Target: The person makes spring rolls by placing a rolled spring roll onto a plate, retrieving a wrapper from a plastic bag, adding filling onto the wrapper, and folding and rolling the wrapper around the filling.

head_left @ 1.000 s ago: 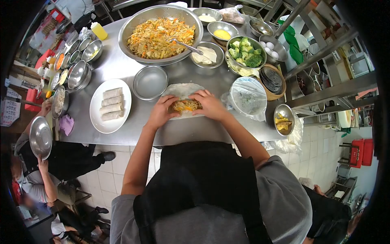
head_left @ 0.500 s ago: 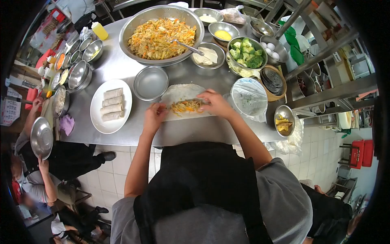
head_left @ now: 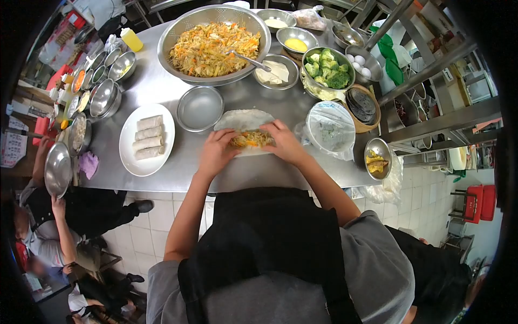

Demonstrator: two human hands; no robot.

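A thin, pale spring roll wrapper (head_left: 244, 116) lies on the steel table with a mound of shredded vegetable filling (head_left: 251, 139) across its near half. At the filling's left end, my left hand (head_left: 218, 153) is closed on the wrapper's side, fingers bent over it. My right hand (head_left: 284, 143) grips the opposite side, its fingertips by the filling's right end. The wrapper's folded sides are partly hidden under my fingers. On a white oval plate (head_left: 127, 161) to the left lie several rolled spring rolls (head_left: 148, 133). An empty-looking metal bowl (head_left: 200, 109) stands just beyond my left hand.
Behind is a large colander (head_left: 171, 33) of shredded filling with a spoon (head_left: 251, 61). Bowls of broccoli (head_left: 327, 69), tofu-like slabs (head_left: 274, 73) and eggs (head_left: 360, 66) stand right, near a plastic-covered container (head_left: 330, 127). At left, a co-worker holds a metal bowl (head_left: 58, 169).
The wrapper's sides have been brought inward over the filling's ends. My left hand has moved right, closer to my right hand. The co-worker's bowl has shifted slightly up.
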